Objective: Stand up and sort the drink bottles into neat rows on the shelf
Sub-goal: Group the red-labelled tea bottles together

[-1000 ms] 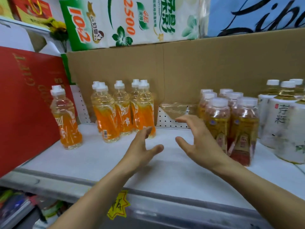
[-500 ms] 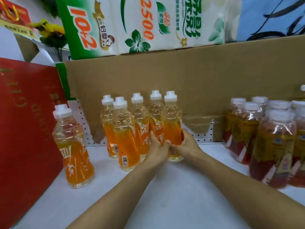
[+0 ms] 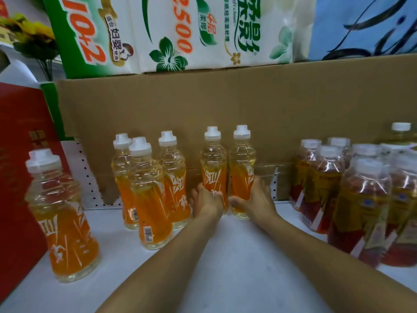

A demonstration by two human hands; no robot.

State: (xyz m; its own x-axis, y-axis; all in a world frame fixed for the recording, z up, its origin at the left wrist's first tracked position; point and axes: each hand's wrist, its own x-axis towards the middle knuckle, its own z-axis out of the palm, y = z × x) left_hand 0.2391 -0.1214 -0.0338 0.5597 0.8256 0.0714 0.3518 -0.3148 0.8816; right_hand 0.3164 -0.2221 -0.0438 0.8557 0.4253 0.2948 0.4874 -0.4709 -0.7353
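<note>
Several orange-labelled drink bottles with white caps stand on the white shelf (image 3: 225, 267). My left hand (image 3: 206, 201) grips the lower part of one bottle (image 3: 213, 163). Beside it, my right hand (image 3: 255, 199) grips a second orange bottle (image 3: 242, 161). These two stand side by side, apart from a cluster of three orange bottles (image 3: 146, 184) to the left. A lone orange bottle (image 3: 61, 213) stands near the front left. Red-and-gold-labelled tea bottles (image 3: 361, 204) are grouped at the right.
A brown cardboard panel (image 3: 225, 109) backs the shelf. A red box (image 3: 18, 177) stands against the left side. A large green-and-white paper pack (image 3: 169, 30) sits above the cardboard. The shelf's white front stretches between the bottle groups.
Both hands reached in from the shelf's front and closed on two orange bottles, then slid them right, away from the other three. The camera moved closer and leftward.
</note>
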